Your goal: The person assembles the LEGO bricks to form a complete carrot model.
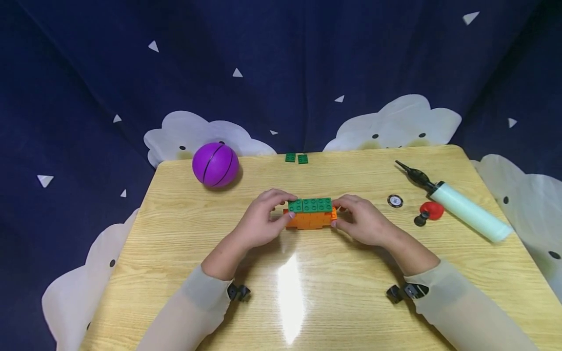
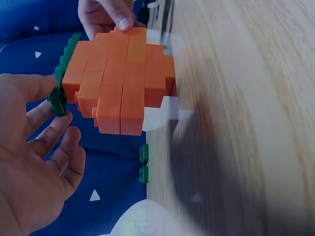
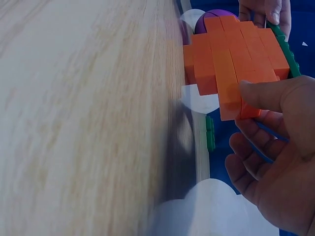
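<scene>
A built shape of stacked orange toy bricks (image 1: 311,221) stands on the table, stepped at both sides as the wrist views show. Along its top runs a row of green bricks (image 1: 310,205). The left hand (image 1: 263,219) pinches the leftmost green brick between thumb and fingers; in the left wrist view that green brick (image 2: 60,102) overhangs the orange ones slightly tilted. On the other side, the right hand (image 1: 364,219) grips the orange end, its thumb on the near face in the right wrist view and its fingertips behind.
Two loose green bricks (image 1: 296,158) lie at the table's back edge. A purple ball (image 1: 215,165) sits back left. To the right are a round chip (image 1: 395,201), a red object with a black knob (image 1: 432,211) and a pale green hand pump (image 1: 470,210). A dark blue curtain hangs behind.
</scene>
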Motion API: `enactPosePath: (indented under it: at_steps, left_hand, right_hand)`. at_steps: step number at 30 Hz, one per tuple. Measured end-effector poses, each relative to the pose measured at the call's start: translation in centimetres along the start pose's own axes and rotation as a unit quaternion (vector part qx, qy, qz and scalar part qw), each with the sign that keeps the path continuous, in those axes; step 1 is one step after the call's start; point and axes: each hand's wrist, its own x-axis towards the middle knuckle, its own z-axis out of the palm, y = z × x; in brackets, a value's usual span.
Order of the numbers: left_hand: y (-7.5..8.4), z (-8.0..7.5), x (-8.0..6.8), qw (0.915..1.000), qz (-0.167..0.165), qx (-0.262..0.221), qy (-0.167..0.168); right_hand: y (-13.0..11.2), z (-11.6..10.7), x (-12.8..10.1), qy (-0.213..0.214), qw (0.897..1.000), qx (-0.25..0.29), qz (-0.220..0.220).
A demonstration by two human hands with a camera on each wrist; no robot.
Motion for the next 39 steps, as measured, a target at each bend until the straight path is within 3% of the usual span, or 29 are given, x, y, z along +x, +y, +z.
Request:
enactPosePath:
  at_steps: [13,23,35,39]
  left_hand:
    - [0.5,0.4,0.6,0.9997,-0.005,-0.011,0.021]
    - [0.5,0.6,0.8,0.9995,-0.011,0.009,0.027]
    - [0.5,0.0,1.3,0.9999,-0.01,-0.006,-0.003]
    - [0.2,-0.5,1.5,0.9998,-0.005,-0.019,0.002]
  right_hand:
    - [0.0,0.1,0.0,0.002,1.0,-0.009,-0.004]
    - [0.0,0.1,0.1,-0.005,1.0,-0.013,-0.006]
    - [0.1,-0.1,0.2,-0.004,1.0,-0.008,-0.003]
    - [0.1,-0.1,0.2,-0.004,1.0,-0.008,-0.005]
